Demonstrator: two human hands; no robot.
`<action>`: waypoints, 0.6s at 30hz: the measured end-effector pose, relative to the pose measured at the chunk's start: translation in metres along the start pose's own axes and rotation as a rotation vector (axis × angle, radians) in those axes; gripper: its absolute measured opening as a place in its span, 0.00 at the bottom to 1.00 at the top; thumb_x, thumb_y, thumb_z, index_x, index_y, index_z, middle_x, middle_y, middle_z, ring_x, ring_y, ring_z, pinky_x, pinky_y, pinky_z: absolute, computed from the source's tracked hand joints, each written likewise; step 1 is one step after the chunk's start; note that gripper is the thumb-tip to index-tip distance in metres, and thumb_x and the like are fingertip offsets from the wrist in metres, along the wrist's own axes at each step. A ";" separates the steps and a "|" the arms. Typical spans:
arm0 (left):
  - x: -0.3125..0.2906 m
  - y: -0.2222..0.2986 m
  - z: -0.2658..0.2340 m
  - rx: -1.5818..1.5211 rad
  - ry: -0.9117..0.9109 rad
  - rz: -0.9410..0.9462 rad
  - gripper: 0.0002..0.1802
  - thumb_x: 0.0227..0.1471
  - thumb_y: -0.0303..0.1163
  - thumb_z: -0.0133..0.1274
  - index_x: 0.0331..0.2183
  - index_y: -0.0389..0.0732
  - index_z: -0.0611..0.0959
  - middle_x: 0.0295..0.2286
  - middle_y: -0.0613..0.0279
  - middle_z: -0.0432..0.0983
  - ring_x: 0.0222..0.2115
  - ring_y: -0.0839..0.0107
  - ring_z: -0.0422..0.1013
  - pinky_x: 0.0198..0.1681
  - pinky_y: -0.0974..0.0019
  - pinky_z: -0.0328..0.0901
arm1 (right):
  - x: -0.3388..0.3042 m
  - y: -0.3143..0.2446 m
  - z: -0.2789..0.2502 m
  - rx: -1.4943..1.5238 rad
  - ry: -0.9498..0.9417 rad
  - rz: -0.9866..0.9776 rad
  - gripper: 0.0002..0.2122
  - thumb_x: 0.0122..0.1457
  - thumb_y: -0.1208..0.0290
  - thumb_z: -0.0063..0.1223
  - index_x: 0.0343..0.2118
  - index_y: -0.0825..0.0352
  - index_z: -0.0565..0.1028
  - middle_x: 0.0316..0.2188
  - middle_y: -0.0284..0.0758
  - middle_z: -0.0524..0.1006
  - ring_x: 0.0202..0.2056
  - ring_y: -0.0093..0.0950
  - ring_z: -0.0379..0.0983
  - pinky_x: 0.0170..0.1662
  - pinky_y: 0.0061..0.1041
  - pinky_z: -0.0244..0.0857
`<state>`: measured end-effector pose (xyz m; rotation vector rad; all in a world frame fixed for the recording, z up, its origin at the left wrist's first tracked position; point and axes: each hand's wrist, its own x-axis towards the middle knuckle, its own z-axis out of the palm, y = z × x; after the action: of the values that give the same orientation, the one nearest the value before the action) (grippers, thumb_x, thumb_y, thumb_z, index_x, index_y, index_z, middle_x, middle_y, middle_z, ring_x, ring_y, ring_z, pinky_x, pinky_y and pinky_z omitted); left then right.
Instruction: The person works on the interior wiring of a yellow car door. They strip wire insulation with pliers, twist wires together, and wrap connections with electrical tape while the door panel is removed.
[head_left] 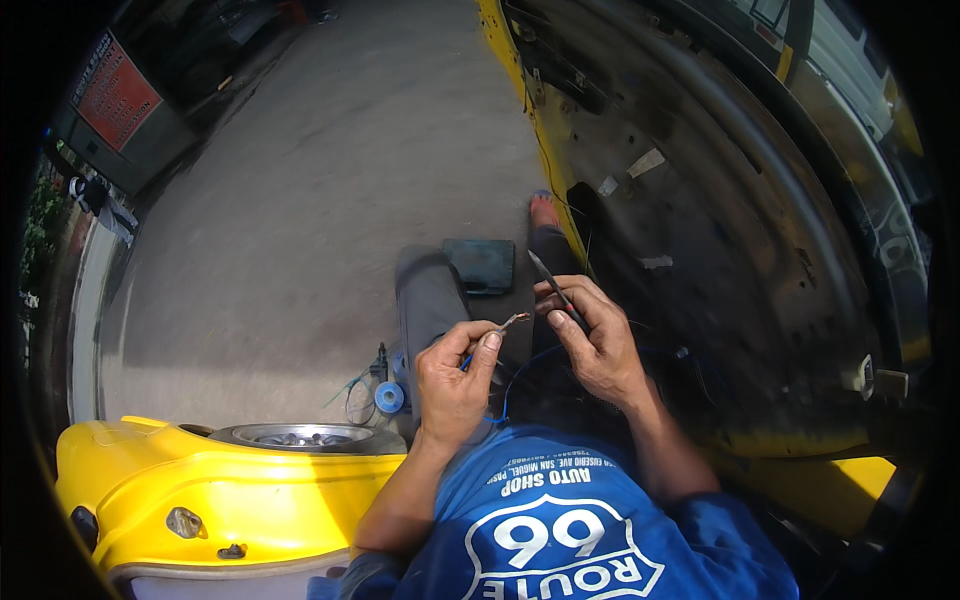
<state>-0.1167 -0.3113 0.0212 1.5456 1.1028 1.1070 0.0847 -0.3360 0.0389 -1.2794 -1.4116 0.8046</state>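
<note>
My left hand (455, 378) is closed, pinching a thin grey cable (510, 323) between thumb and fingertips. Reddish, frayed-looking wire ends show at the cable's tip. Just to the right, my right hand (598, 340) is closed around a slim dark pointed tool (549, 273), knife-like, with a touch of red near the grip. Its point slants up and left, away from the cable. The fingers cover most of its handle. A thin blue wire (505, 400) loops below my hands, near my lap.
A dark teal flat box (480, 267) lies on the grey floor ahead. Left of my leg sits a blue roll (389, 397) beside thin wires. A yellow car panel (230, 495) and wheel (305, 437) stand at lower left; a dark vehicle interior (720, 250) spreads to the right.
</note>
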 end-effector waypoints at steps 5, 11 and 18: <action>-0.004 -0.001 -0.004 -0.049 0.170 0.039 0.06 0.60 0.23 0.63 0.40 0.32 0.88 0.31 0.67 0.82 0.30 0.83 0.71 0.36 0.77 0.66 | -0.016 -0.021 -0.013 -0.410 -0.223 -0.190 0.10 0.63 0.75 0.61 0.44 0.73 0.79 0.46 0.44 0.78 0.45 0.43 0.76 0.49 0.37 0.71; -0.008 0.002 0.004 -0.057 0.244 0.092 0.07 0.60 0.21 0.64 0.41 0.32 0.88 0.31 0.68 0.82 0.31 0.84 0.71 0.37 0.78 0.65 | -0.024 -0.025 -0.001 -0.359 -0.230 -0.109 0.11 0.64 0.73 0.61 0.45 0.74 0.78 0.46 0.44 0.77 0.46 0.44 0.75 0.50 0.39 0.70; -0.007 -0.001 0.007 -0.064 0.318 0.162 0.06 0.57 0.18 0.64 0.39 0.32 0.88 0.29 0.65 0.84 0.28 0.86 0.71 0.30 0.78 0.65 | -0.023 -0.025 0.003 -0.364 -0.210 -0.167 0.10 0.64 0.75 0.61 0.45 0.74 0.77 0.49 0.45 0.77 0.47 0.45 0.74 0.52 0.39 0.69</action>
<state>-0.1118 -0.3191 0.0177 1.4607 1.1515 1.5234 0.0728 -0.3632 0.0556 -1.3524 -1.8717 0.5982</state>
